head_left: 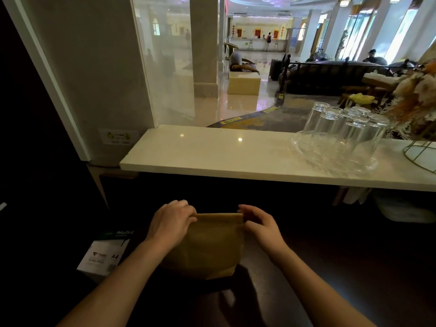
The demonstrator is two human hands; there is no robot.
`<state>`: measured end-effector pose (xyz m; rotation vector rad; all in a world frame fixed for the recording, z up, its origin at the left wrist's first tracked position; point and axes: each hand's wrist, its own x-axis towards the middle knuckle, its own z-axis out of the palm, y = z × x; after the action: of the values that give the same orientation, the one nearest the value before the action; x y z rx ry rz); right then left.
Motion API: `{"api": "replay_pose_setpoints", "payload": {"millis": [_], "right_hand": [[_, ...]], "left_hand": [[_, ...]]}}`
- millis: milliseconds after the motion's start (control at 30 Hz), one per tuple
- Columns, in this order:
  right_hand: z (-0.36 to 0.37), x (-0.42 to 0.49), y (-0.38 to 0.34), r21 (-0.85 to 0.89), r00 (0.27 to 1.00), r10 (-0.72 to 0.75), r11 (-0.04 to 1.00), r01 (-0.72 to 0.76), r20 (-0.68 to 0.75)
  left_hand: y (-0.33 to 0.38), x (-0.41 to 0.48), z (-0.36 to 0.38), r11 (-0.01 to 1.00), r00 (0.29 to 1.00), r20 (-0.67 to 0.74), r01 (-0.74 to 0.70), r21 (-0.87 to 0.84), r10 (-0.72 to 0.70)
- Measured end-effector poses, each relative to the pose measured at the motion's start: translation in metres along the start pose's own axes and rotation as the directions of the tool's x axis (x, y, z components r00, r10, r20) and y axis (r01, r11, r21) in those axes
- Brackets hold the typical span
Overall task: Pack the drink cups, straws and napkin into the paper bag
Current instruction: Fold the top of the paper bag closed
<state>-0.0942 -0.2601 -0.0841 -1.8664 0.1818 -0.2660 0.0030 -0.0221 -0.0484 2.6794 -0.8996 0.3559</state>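
A brown paper bag stands upright on a dark lower counter, below the white ledge. Its top edge is folded flat and closed. My left hand grips the left end of that folded top. My right hand pinches the right end of it. Drink cups, straws and a napkin are not visible; what the bag holds is hidden.
A white stone ledge runs across above the bag. Several upturned clear glasses stand on a glass tray at its right, beside a dried-flower arrangement. A white A4 paper pack lies to the bag's left.
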Motion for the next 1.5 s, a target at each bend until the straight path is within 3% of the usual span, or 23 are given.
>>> {"api": "replay_pose_setpoints", "payload": {"millis": [33,100,167,467,600,767,967,1200,1500], "right_hand": [[0.0,0.002,-0.005,-0.163,0.998,-0.06,0.985,0.063,0.023],[0.003,0.008,-0.014,-0.532,0.973,-0.212,0.815,0.228,0.093],[0.007,0.014,-0.02,-0.694,0.935,-0.328,0.643,0.324,0.133],[0.028,0.029,-0.036,-0.74,0.833,-0.437,0.423,0.523,0.339],[0.029,0.031,-0.038,-0.781,0.859,-0.41,0.407,0.474,0.308],[0.028,0.027,-0.035,-0.806,0.904,-0.326,0.433,0.404,0.278],[0.04,0.024,-0.049,-0.82,0.912,-0.283,0.414,0.395,0.296],[0.019,0.015,-0.053,-0.861,0.98,-0.151,0.472,0.188,0.131],[0.04,0.026,-0.066,-0.81,0.928,-0.187,0.452,0.374,0.324]], "left_hand": [[0.001,0.0,0.001,1.0,1.0,-0.001,0.009,-0.006,-0.009],[0.004,0.0,0.003,1.0,1.0,0.009,0.02,-0.013,-0.02],[0.01,0.002,0.004,1.0,1.0,0.018,0.012,-0.025,-0.011],[0.04,0.016,0.014,0.992,0.993,0.013,-0.122,0.038,0.121],[0.016,0.006,0.003,0.988,0.988,-0.012,-0.152,0.005,0.152],[-0.038,-0.01,-0.014,0.997,0.999,0.002,-0.054,-0.056,0.054],[-0.04,-0.016,-0.016,0.986,0.991,-0.015,-0.135,-0.098,0.134],[-0.063,-0.018,-0.016,0.97,0.991,-0.008,-0.129,-0.205,0.13],[-0.06,-0.017,-0.013,0.962,0.991,-0.047,-0.133,-0.24,0.125]]}}
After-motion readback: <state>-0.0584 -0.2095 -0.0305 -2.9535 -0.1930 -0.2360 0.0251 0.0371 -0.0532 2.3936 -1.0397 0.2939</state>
